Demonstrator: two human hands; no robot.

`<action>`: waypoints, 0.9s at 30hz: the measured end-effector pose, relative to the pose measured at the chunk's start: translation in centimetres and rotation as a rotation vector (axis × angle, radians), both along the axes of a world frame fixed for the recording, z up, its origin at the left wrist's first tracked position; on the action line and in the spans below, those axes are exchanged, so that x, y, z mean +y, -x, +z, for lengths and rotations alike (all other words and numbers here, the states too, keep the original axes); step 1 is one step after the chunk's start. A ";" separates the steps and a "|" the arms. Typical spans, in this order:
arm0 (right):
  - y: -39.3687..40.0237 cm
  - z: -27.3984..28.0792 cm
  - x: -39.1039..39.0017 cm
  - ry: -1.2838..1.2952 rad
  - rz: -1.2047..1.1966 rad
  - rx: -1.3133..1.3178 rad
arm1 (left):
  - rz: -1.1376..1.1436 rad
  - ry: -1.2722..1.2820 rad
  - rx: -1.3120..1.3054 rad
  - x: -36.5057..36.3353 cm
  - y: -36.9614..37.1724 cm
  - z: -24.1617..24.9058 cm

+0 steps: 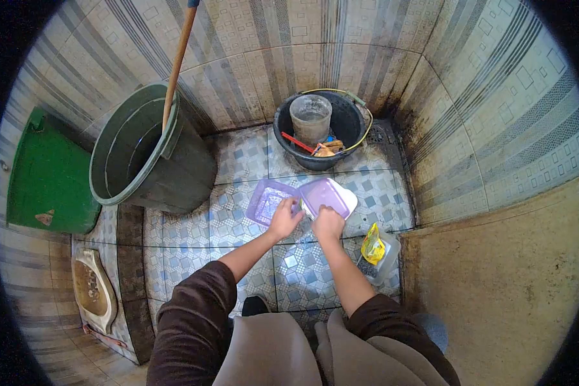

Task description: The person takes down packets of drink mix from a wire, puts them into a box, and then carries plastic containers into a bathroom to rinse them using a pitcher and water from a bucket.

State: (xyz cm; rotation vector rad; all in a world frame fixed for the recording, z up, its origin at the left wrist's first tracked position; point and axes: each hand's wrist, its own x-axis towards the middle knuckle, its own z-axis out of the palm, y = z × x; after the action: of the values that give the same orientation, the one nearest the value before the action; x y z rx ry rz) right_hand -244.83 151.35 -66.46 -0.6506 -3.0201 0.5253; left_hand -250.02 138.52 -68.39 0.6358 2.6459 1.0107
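My left hand [286, 220] is over the near right corner of a purple plastic container [258, 209], its fingers bent around something small that I cannot make out. Beside it my right hand [328, 223] is closed, knuckles up, at the near edge of a second purple piece [325, 193], which looks like a shallow tray or lid. What the right fingers hold is hidden. A small whitish-green bit shows between the two hands. Under the second purple piece a white rounded corner [349, 198] sticks out.
A black bucket [282, 138] holding a clear tub [311, 119] and a red-handled item stands ahead. To the right, a yellow packet [372, 248] leans in a clear container [390, 260]. Left are a large grey bin [186, 174] with a wooden pole [179, 61] and a squat toilet [106, 302].
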 end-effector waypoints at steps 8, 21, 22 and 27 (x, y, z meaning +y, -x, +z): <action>2.7 5.7 0.3 0.571 0.292 0.146 | 0.529 -0.767 -0.932 1.9 3.0 4.2; 3.2 7.8 0.4 0.376 -0.044 0.422 | -0.160 -0.882 -1.469 1.5 0.2 11.6; 3.0 7.9 0.1 0.395 0.060 0.446 | -0.015 -0.944 -1.328 1.7 0.1 11.8; 2.5 8.0 0.5 0.453 0.360 0.644 | 0.186 -0.964 -0.908 -0.4 2.6 11.5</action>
State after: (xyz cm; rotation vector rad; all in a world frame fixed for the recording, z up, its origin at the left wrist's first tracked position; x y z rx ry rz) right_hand -247.36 151.86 -58.45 0.0858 -2.4023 1.1815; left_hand -252.64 138.09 -56.85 0.0003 1.3597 2.0162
